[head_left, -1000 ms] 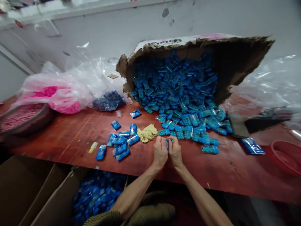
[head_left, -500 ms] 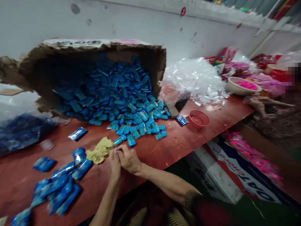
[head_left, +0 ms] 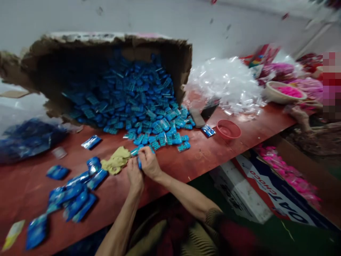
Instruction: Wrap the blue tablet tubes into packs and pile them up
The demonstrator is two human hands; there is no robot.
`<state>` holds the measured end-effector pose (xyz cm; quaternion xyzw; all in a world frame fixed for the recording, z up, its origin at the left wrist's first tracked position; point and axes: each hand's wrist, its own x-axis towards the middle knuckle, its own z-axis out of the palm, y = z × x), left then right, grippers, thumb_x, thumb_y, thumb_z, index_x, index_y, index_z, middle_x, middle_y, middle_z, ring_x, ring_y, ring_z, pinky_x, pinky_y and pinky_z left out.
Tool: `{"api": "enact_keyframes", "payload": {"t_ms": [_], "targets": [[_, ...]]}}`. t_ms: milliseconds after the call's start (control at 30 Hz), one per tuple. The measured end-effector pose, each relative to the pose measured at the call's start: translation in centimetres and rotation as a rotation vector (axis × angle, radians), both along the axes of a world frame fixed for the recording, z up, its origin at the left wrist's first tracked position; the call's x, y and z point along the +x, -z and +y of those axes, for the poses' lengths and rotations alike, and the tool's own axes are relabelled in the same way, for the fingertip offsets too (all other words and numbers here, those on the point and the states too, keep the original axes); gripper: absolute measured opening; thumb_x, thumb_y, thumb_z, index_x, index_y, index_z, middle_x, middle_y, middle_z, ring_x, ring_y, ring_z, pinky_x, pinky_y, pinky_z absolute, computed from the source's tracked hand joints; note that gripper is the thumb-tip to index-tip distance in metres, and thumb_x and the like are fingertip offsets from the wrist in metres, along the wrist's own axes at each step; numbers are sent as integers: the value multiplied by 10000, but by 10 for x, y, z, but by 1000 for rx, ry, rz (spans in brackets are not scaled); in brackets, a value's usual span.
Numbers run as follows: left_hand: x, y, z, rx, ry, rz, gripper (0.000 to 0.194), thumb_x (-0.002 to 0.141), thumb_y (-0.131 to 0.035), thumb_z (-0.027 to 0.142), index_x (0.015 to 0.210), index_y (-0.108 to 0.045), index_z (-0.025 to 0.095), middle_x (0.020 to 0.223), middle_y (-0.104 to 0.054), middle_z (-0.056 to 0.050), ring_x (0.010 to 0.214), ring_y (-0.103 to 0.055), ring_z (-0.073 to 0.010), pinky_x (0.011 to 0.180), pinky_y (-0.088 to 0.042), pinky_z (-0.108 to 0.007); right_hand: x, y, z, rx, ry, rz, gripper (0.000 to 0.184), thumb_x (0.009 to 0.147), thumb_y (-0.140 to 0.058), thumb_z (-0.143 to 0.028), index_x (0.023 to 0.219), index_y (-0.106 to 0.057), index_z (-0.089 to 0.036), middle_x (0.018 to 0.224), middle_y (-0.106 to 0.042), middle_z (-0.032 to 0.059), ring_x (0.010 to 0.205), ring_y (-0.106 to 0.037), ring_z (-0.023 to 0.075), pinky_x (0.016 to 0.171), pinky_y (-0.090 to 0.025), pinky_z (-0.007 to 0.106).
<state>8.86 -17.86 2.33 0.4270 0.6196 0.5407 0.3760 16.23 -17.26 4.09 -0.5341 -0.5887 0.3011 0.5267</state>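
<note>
Close together over the table's front part, my left hand (head_left: 135, 172) and my right hand (head_left: 149, 164) are both closed. A small blue packet (head_left: 140, 163) shows between their fingers, mostly hidden by them. Just left of the hands lies a crumpled yellow cloth (head_left: 116, 160). Beyond them, many small blue pieces with teal dots, in clear wrap (head_left: 161, 138), spill from a torn cardboard box (head_left: 188, 67) lying on its side. To the left, several larger glossy blue packets (head_left: 73, 192) are heaped on the red tabletop (head_left: 170, 167).
A red plastic basket (head_left: 228, 129) stands right of the spill, near a flat blue packet (head_left: 208, 131). Clear plastic bags (head_left: 226, 81) are piled behind. At right are a bowl of pink pieces (head_left: 286, 93), another person's arm (head_left: 301, 115) and, below, a carton (head_left: 269, 192).
The view has shifted, so the scene sits higher and slightly right. More of the blue packet shows between my hands, which remain together.
</note>
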Motion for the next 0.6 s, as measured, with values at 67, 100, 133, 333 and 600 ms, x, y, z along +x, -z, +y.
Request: {"api": "enact_keyframes", "payload": {"t_ms": [67, 100, 133, 333, 600], "targets": [[1, -2, 1, -31, -72, -90, 280, 811, -464, 418, 642, -408, 203, 603, -380, 46, 564, -381, -98, 515, -351, -219, -1, 3, 0, -31, 39, 3, 248, 897, -332, -339, 909, -526, -185, 793, -610, 47, 691, -590, 155, 672, -458, 261], [0, -3, 3, -22, -65, -142, 291, 818, -447, 436, 651, -389, 205, 605, -368, 48, 559, -377, -95, 518, -356, -217, -2, 5, -2, -34, 42, -5, 250, 899, -339, -349, 928, -525, -184, 803, -609, 48, 690, -588, 153, 667, -453, 259], [-1, -4, 5, -25, -71, -151, 308, 824, -426, 456, 649, -371, 208, 600, -355, 49, 551, -371, -93, 516, -358, -218, -3, 6, -4, -30, 40, -18, 251, 901, -344, -353, 946, -525, -184, 816, -611, 49, 688, -586, 151, 660, -449, 256], [-5, -11, 1, 77, -77, 17, 304, 837, -438, 446, 648, -373, 216, 614, -370, 40, 583, -380, -109, 568, -370, -244, -1, 1, 1, 19, -160, -160, 210, 892, -401, -347, 925, -552, -206, 798, -628, 37, 630, -568, 140, 603, -410, 240], [-4, -8, -2, 57, -53, 73, 279, 872, -405, 396, 660, -358, 221, 602, -363, 41, 561, -362, -113, 544, -347, -246, -2, 11, -8, -72, 26, 59, 192, 889, -379, -341, 919, -505, -199, 763, -596, 19, 616, -549, 133, 600, -425, 247]]}}
